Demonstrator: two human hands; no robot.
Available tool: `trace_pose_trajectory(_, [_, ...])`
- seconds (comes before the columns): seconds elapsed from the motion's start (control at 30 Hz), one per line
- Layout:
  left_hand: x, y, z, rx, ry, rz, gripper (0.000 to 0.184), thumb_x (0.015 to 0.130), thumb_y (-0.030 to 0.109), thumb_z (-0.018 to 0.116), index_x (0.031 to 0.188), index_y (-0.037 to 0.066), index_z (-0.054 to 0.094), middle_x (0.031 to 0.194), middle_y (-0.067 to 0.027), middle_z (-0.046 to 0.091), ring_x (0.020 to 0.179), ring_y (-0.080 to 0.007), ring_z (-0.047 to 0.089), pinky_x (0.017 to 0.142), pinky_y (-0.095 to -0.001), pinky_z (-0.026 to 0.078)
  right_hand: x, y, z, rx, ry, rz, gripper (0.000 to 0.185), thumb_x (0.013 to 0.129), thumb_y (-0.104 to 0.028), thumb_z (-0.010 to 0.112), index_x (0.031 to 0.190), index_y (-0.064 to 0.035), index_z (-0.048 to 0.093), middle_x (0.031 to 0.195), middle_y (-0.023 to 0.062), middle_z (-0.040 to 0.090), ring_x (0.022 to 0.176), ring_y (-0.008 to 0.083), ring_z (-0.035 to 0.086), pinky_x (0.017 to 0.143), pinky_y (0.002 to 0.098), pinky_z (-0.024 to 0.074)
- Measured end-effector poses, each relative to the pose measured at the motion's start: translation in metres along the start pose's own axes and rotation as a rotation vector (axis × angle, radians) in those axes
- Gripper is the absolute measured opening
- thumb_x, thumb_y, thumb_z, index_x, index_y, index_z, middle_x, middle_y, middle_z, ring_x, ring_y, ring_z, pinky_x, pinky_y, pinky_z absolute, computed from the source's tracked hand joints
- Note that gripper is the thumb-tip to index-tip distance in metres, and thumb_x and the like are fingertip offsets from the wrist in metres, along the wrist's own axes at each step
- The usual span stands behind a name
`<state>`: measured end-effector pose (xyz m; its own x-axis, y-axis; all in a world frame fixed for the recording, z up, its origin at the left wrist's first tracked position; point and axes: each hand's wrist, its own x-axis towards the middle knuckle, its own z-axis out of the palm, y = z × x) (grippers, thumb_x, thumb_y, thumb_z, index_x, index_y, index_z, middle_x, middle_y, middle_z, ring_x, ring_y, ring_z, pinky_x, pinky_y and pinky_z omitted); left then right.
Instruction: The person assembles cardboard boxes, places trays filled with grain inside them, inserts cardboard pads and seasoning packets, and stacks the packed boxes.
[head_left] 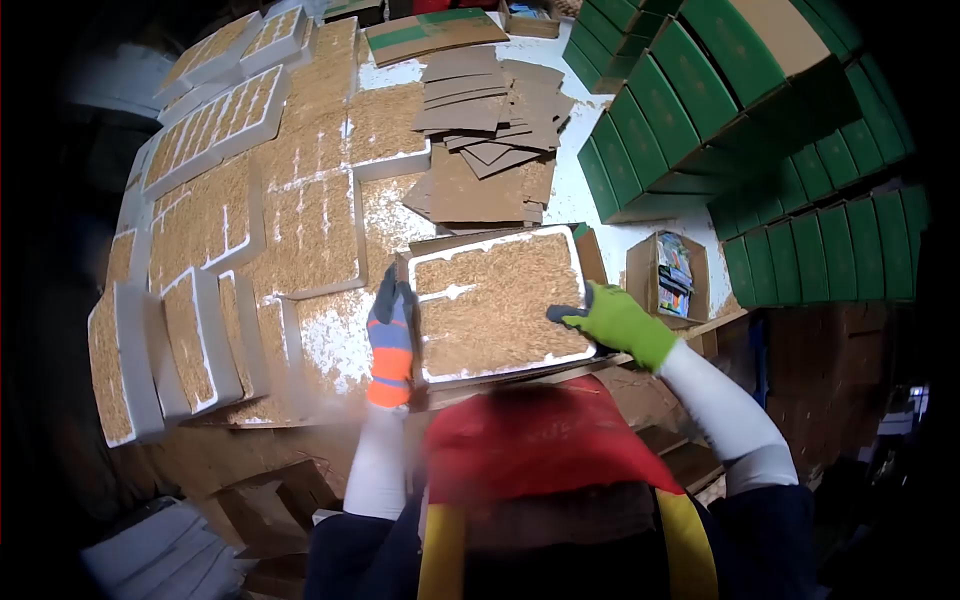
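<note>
A white foam tray (pixel 500 300) filled with tan, grain-like loose material lies in front of me, sitting in or over an open cardboard box (pixel 590 255). My right hand (pixel 622 325), in a green glove with dark fingertips, grips the tray's right edge. Its thumb hooks over the rim onto the fill. Along the left side my left hand (pixel 390 335), in a grey and orange glove, rests with fingers stretched out flat against the box's side. How far the tray sits inside the box is hidden.
Several similar filled trays (pixel 215 120) cover the table's left half. Cardboard sheets (pixel 490 130) are piled behind the box. Green cartons (pixel 690 100) stand stacked at the right, near a small open box (pixel 665 275) of printed packets. Loose material dusts the white tabletop (pixel 335 335).
</note>
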<state>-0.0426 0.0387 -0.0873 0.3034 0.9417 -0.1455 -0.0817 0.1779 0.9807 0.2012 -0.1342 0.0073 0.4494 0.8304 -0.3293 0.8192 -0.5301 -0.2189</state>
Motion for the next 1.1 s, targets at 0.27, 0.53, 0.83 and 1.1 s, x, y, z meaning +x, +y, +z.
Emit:
trace_pose_trajectory(0.27, [0.059, 0.021, -0.023, 0.369, -0.205, -0.117, 0.037, 0.093, 0.028, 0.058, 0.119, 0.003, 0.059, 0.107, -0.0061, 0.065, 0.095, -0.0150, 0.059, 0.083, -0.0276, 0.045, 0.051, 0.002, 0.077, -0.453, -0.143, -0.482, 0.020, 0.075, -0.014, 0.056, 0.083, -0.0065, 0.073, 0.082, 0.0150, 0.069, 0.075, 0.0315, 0.067, 0.054, 0.0490, 0.0491])
trace_pose_trajectory(0.53, [0.201, 0.003, 0.071, 0.719, -0.339, -0.402, 0.106, 0.062, 0.056, 0.079, 0.142, 0.003, 0.032, 0.118, -0.0134, 0.058, 0.095, -0.0229, 0.059, 0.067, -0.0368, 0.050, -0.015, -0.040, 0.022, -0.411, 0.203, -0.294, 0.022, 0.079, -0.021, 0.061, 0.090, -0.0032, 0.066, 0.084, 0.0093, 0.065, 0.071, 0.0220, 0.066, 0.048, 0.0387, 0.0477])
trace_pose_trajectory(0.83, [0.241, -0.043, 0.030, 0.671, -0.296, -0.386, 0.033, 0.084, 0.037, 0.067, 0.100, 0.008, 0.065, 0.073, -0.0024, 0.061, 0.054, -0.0145, 0.054, 0.048, -0.0278, 0.044, -0.032, 0.170, -0.006, 0.451, 0.704, 0.528, 0.038, 0.076, -0.033, 0.071, 0.107, -0.0107, 0.064, 0.099, 0.0140, 0.066, 0.086, 0.0288, 0.064, 0.076, 0.0381, 0.0512])
trace_pose_trajectory(1.1, [0.209, 0.034, -0.065, 0.192, -0.048, -0.217, 0.018, 0.085, 0.021, 0.066, 0.100, 0.012, 0.065, 0.090, -0.0047, 0.065, 0.080, -0.0172, 0.060, 0.068, -0.0310, 0.051, 0.058, 0.239, 0.082, 0.191, 0.604, 0.741, 0.057, 0.076, -0.047, 0.067, 0.113, -0.0041, 0.060, 0.110, 0.0174, 0.061, 0.106, 0.0322, 0.055, 0.091, 0.0401, 0.0425])
